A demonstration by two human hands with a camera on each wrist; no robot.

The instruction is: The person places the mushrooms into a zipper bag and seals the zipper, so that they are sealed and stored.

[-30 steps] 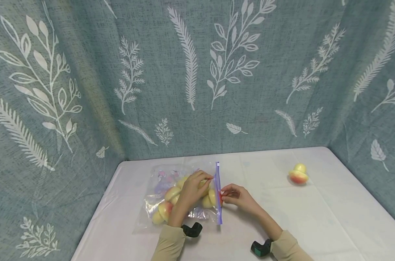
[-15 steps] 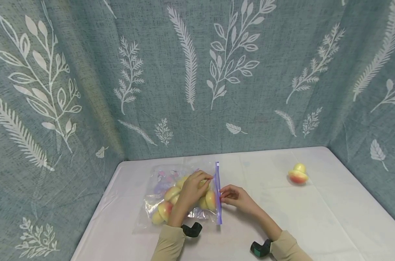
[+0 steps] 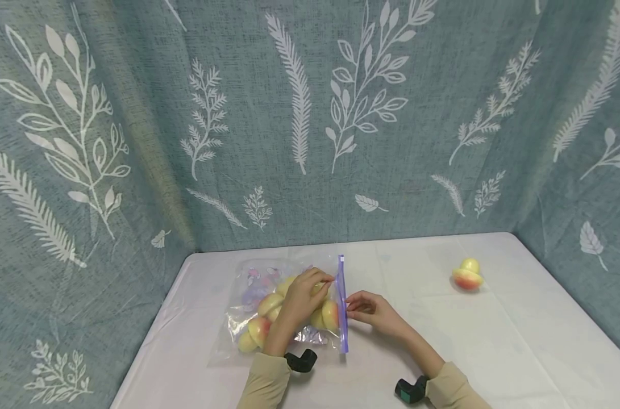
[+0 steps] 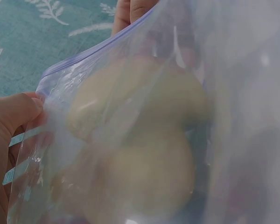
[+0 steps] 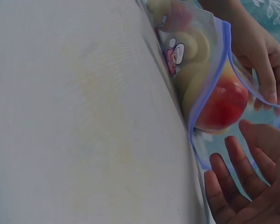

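A clear zip bag with a purple-blue zip edge lies on its side, its mouth open toward the right. Inside are several smooth, rounded yellow-and-red pieces that look like fruit. My left hand pinches the bag's upper rim near the zip. One shiny red-and-yellow piece sits just inside the mouth. At the mouth is my right hand, its fingers spread loosely around nothing, a little apart from that piece in the right wrist view. Through the film, the left wrist view shows pale, blurred pieces.
Another yellow-and-red piece, with a round knob on top, rests at the back right of the white-covered table. A blue-green leaf-patterned curtain stands behind the table and along both sides.
The red-and-yellow piece at the mouth has gone left, from poking out past the zip edge to inside the bag. My left hand keeps its place; my right hand stays by the mouth.
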